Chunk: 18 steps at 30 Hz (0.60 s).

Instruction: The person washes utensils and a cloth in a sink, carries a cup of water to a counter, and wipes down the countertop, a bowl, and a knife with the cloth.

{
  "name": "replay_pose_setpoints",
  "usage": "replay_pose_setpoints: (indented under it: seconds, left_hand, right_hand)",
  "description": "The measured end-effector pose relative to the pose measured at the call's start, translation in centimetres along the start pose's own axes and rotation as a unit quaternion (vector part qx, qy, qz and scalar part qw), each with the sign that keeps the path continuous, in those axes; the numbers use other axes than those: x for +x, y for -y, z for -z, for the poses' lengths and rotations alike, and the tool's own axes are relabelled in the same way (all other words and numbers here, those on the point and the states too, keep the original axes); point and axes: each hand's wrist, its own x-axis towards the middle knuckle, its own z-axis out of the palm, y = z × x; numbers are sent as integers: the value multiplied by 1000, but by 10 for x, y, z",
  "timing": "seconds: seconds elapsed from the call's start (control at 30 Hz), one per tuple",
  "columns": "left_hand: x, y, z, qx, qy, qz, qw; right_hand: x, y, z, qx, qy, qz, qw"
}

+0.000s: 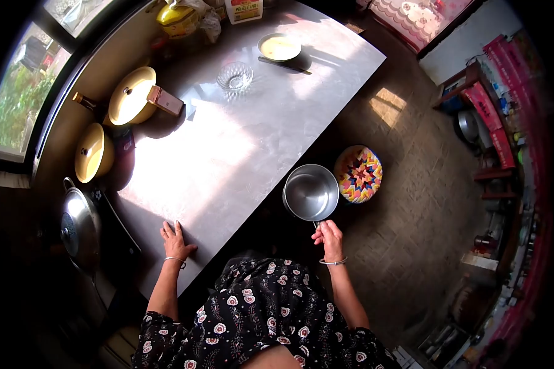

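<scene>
My right hand (330,240) is closed round the handle of a metal saucepan (311,192), held out past the table's edge. Only the pan's bare, shiny inside shows. My left hand (176,241) lies on the grey table (228,203) near its front left corner, fingers spread and holding nothing. Left of that hand, a lidded metal wok (79,222) sits by a dark flat cooker (122,227). A round stool with a colourful patterned cover (358,174) stands beyond the pan, lower down on the floor.
Two yellow lidded pots (132,97) (93,154) line the window side, with a pinkish box (165,101) against one. A clear glass bowl (234,77) and a bowl of pale food (279,47) with chopsticks (284,64) are farther back. Crowded shelves (495,117) run along the right.
</scene>
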Motion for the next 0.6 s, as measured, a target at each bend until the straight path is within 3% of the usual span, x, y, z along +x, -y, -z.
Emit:
replay_pose_setpoints:
  seconds: [0.27, 0.4, 0.6]
  left_hand:
    - [-1, -2, 2, -12, 3, 9, 1000]
    - [-2, -1, 6, -8, 9, 16, 1000]
    - [0, -8, 10, 3, 25, 48, 999]
  right_hand:
    - [66, 35, -5, 0, 16, -38, 999]
    - [106, 51, -11, -79, 61, -33, 994]
    - [150, 64, -32, -52, 82, -42, 994]
